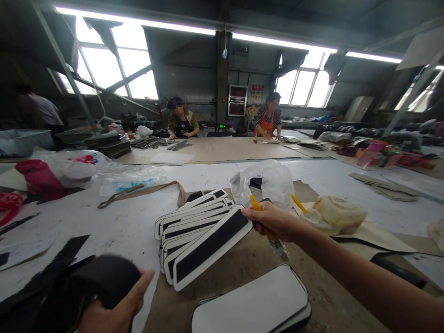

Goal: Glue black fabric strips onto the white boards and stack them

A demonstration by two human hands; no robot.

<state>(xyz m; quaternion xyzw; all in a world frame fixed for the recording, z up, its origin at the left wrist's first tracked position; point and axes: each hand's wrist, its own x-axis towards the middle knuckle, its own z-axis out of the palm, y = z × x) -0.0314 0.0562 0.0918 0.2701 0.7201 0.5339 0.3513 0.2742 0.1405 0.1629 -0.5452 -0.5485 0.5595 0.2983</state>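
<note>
My right hand [270, 220] is closed around a yellow-handled brush [255, 202], whose bristles point down below the palm. Its fingertips also pinch the corner of a white panel with a black strip [211, 249]. That panel lies at the front of a fanned pile of similar panels [194, 213]. At the lower left, my left hand [120, 303] is closed on a curved black piece of sheet material [100, 277], which hides part of the fingers. Plain white panels [251, 300] lie stacked in front of me on a brown sheet [163, 310].
A stained plastic container [338, 212] with another yellow handle [299, 203] stands to the right. Behind the pile sits a clear plastic bag [267, 182]. Scissors [121, 195] and black strips [69, 249] lie left. Two people [182, 121] work across the table.
</note>
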